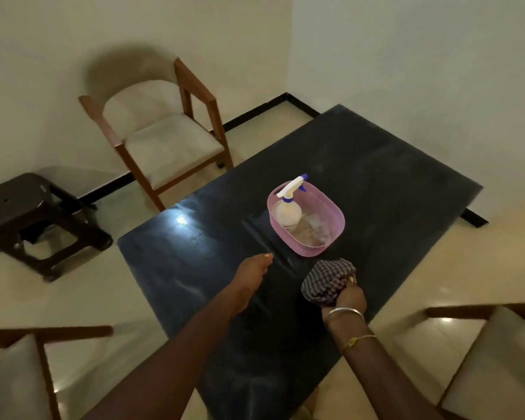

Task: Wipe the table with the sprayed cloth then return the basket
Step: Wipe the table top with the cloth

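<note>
Pale walls meet in a corner behind a cream tiled floor edged with a black skirting strip. At far left a dark stool (37,219) stands on the floor, and below it the wooden arm and pale cushion of a near chair (12,371) cut into view. Further right, a wooden armchair (164,137) with a pale seat and curved back stands by the wall, just off the far left edge of the table (391,153), whose dark glossy top catches a bright glare spot. The left hand (252,274) reaches out low over the tabletop with its fingers straight and together, palm down, holding nothing; whether it touches the surface I cannot tell. Just beyond it to the right, the pink basket (341,219) sits on the table near the middle, with a white spray bottle (288,210) standing in its left end, its blue-tipped nozzle pointing right. Near the basket's front edge, the checked cloth (328,281) is bunched up, and the right hand (347,298), bangles (344,313) on its wrist, is curled tight around it. Another cushioned chair (491,359) shows at lower right.
</note>
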